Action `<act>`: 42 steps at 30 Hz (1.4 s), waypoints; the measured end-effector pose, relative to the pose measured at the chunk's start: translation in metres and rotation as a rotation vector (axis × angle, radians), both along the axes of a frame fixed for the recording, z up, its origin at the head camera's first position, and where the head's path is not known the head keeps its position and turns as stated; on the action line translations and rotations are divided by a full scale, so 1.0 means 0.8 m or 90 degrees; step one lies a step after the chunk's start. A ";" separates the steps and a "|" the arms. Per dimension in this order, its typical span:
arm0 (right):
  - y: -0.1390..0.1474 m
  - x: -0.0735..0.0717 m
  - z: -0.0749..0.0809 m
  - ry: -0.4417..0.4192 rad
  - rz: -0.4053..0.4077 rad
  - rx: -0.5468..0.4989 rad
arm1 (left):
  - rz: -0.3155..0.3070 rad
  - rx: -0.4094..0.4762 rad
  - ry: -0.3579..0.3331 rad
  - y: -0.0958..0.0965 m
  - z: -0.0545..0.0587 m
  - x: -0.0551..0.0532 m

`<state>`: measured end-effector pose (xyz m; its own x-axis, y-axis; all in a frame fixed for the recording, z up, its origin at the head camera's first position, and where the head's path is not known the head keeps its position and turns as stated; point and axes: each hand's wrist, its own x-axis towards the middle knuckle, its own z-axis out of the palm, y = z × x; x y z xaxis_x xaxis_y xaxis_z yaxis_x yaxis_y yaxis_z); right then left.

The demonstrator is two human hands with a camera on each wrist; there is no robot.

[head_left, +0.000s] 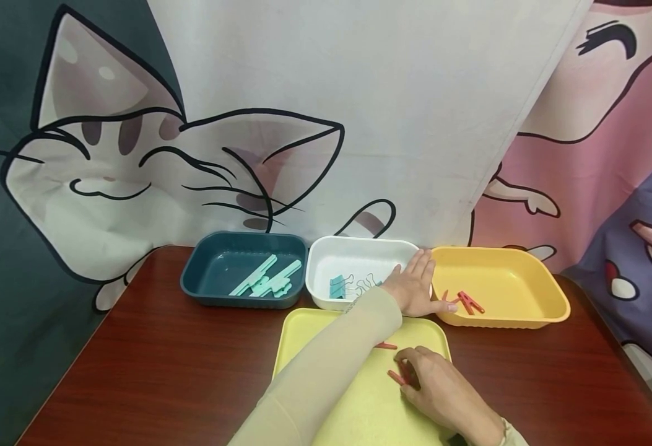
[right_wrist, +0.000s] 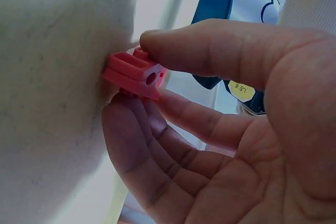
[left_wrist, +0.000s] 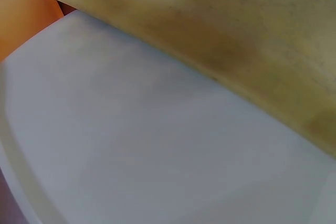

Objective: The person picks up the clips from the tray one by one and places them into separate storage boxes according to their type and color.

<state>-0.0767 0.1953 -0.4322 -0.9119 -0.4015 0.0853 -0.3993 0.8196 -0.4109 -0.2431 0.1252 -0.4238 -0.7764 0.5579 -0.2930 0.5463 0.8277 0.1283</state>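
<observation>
My left hand (head_left: pixel 412 290) lies with fingers spread over the adjoining rims of the white bin (head_left: pixel 359 246) and the yellow bin (head_left: pixel 532 297); nothing shows in its grasp. Red clothespins (head_left: pixel 470 302) lie in the yellow bin, near the left thumb. Over the yellow tray (head_left: pixel 359 421), my right hand (head_left: pixel 443 390) pinches a red clothespin (right_wrist: pixel 131 74) between thumb and fingers, low against the tray surface. Another red clothespin (head_left: pixel 387 345) lies on the tray, partly hidden by the left forearm. No fingers show in the left wrist view.
Teal binder clips (head_left: pixel 337 287) with wire handles lie in the white bin. To its left, a dark teal bin (head_left: pixel 208 297) holds several mint-green clips (head_left: pixel 256 275). All the bins stand along the back of the brown table (head_left: pixel 192 371), before a printed cloth.
</observation>
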 end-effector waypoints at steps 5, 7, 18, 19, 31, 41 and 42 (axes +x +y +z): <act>-0.001 0.001 0.002 0.009 -0.007 0.004 | 0.003 0.005 0.002 0.000 0.001 0.001; -0.001 0.001 0.002 0.017 -0.009 0.005 | 0.002 0.005 0.002 -0.001 0.003 0.002; 0.003 0.002 0.008 0.030 -0.033 0.008 | -0.001 -0.022 0.014 0.002 0.002 0.002; 0.003 0.002 0.009 0.032 -0.033 0.008 | 0.000 -0.022 0.016 0.002 0.002 0.002; 0.011 0.001 0.016 0.049 -0.055 0.024 | -0.004 -0.019 0.018 0.001 0.002 0.002; 0.017 -0.001 0.018 0.066 -0.065 0.032 | -0.004 -0.016 0.010 0.000 0.004 0.003; 0.019 -0.002 0.018 0.072 -0.066 0.029 | -0.004 -0.017 0.009 0.000 0.004 0.004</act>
<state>-0.0781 0.2103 -0.4174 -0.9342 -0.3114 0.1744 -0.3534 0.8754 -0.3300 -0.2402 0.1253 -0.4203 -0.7768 0.5554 -0.2970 0.5533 0.8270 0.0994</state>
